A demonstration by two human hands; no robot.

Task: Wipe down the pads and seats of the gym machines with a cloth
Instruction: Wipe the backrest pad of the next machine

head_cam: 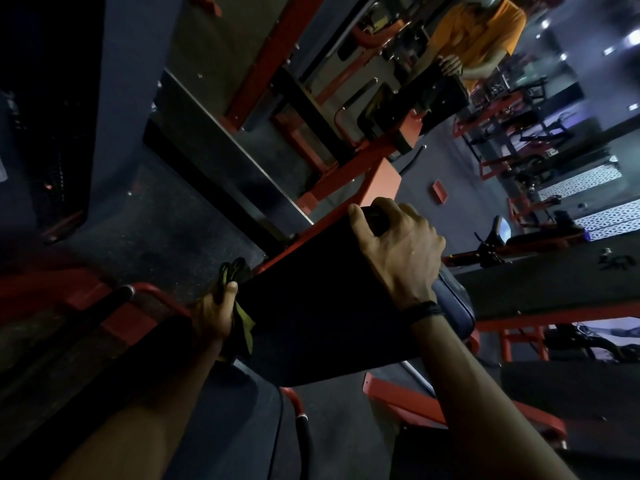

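Observation:
A black back pad (311, 306) of a red-framed gym machine fills the middle of the tilted view. My right hand (398, 244) grips the pad's upper edge, fingers curled over its top. My left hand (216, 313) holds a dark yellow-green cloth (244, 323) against the pad's left side, thumb pointing up. Part of the cloth hangs below my palm. A dark blue seat (453, 299) shows just behind my right wrist.
A wall mirror (311, 81) ahead reflects the machine and a person in an orange shirt (481, 32). Red frame bars (346, 188) and a black handle (114, 299) surround the pad. More red machines (519, 168) stand at the right on dark rubber floor.

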